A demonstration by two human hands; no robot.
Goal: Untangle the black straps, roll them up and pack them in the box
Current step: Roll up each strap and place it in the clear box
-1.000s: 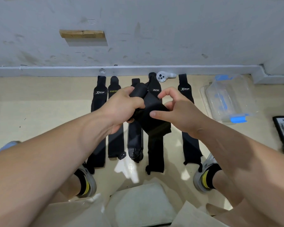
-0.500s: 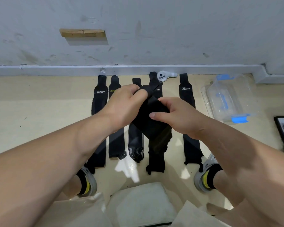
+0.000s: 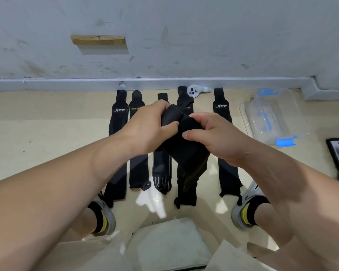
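my left hand (image 3: 147, 128) grips the rolled upper end of a black strap (image 3: 186, 151), fingers curled round it. my right hand (image 3: 213, 137) pinches the fold just beside it, above the floor. both hands hide most of the roll. its hanging tail covers part of one strap in the row of straps (image 3: 117, 124) on the floor, whose logo i cannot read. the clear box (image 3: 272, 118) sits well apart, to the right. since half a second ago the hands have drawn closer together.
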